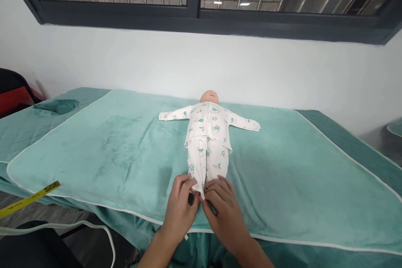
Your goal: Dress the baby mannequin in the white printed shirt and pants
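A baby doll lies on its back on a teal blanket, head toward the wall, arms spread. It wears a white printed sleepsuit. Both of my hands are at the doll's feet, side by side. My left hand pinches the cuff of the trouser leg on the left between fingers and thumb. My right hand is closed on the cuff of the leg on the right. The doll's feet are hidden under the cloth and my fingers.
The blanket with white piping covers a table draped in darker green cloth, set against a white wall under a dark-framed window. A yellow tape measure lies at the near left edge. A small folded green cloth rests far left.
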Demonstrator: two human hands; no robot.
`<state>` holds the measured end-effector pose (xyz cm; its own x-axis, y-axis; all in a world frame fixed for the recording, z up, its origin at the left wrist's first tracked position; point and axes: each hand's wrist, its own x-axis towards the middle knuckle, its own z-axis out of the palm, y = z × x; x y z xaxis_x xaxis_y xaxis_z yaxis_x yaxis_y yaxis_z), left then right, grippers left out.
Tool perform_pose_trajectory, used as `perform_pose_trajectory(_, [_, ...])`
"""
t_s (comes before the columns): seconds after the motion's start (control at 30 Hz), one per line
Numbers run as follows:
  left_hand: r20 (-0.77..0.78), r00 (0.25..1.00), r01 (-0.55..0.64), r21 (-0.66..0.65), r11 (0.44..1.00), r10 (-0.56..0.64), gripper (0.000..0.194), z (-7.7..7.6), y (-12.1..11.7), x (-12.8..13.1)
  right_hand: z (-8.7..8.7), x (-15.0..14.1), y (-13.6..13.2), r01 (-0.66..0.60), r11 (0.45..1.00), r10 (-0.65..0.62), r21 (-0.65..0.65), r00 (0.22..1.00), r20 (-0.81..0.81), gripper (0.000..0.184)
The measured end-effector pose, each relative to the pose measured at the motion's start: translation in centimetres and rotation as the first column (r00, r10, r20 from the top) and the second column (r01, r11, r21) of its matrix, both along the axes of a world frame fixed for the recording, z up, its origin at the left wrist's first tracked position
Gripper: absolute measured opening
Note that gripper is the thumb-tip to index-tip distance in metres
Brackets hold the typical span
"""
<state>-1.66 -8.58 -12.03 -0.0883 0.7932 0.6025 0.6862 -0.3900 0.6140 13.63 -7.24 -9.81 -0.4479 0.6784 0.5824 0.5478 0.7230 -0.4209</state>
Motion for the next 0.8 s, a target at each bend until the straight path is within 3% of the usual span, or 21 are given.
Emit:
perform_pose_trajectory(0.2, [-0.247, 0.965, -0.059, 0.133, 0.989, 0.091, 0.034, -1.1, -0.4, -0.1, -0.1, 0.0, 0.0, -0.028, 0.999, 0.026, 0.031, 0.998, 0.055, 0.015])
perform_pose_trajectory(0.33, [-0.142, 0.977, -0.140, 0.131, 0.981, 0.158, 0.030, -1.8, -1.1, 0.0, 0.0, 1.0, 0.0, -0.058, 0.998, 0.057, 0.028, 0.998, 0.026, 0.014])
perform_pose_trajectory(0.4, [-0.099, 0.980, -0.158, 0.117, 0.980, 0.170, 0.028, -1.8, -1.7, 0.0, -0.6, 2.1, -0.2, 0.031, 0.999, -0.031, 0.024, 0.999, -0.032, 0.025])
perform_pose_trajectory(0.5, [-0.088, 0.978, -0.178, 0.138, 0.974, 0.191, 0.031, -1.0, -2.8, 0.0, -2.2, 3.5, -0.4, 0.234, 0.971, -0.239, -0.054, 0.963, -0.124, 0.033])
perform_pose_trajectory(0.57, [-0.136, 0.976, -0.149, 0.137, 0.979, 0.168, 0.037, -0.1, -3.0, 0.4, -3.0, 3.8, -0.3, 0.272, 0.952, -0.291, -0.139, 0.946, -0.142, 0.028])
perform_pose_trajectory(0.7, [-0.333, 0.943, 0.012, 0.047, 0.999, 0.005, 0.045, 2.1, -1.6, 1.5, -2.8, 3.5, 0.3, 0.208, 0.956, -0.236, -0.209, 0.964, -0.123, 0.018])
perform_pose_trajectory(0.8, [-0.357, 0.930, 0.088, -0.007, 0.996, -0.084, 0.029, 3.0, 0.0, 2.1, -1.5, 3.4, 0.6, 0.136, 0.962, -0.173, -0.238, 0.975, -0.142, 0.018])
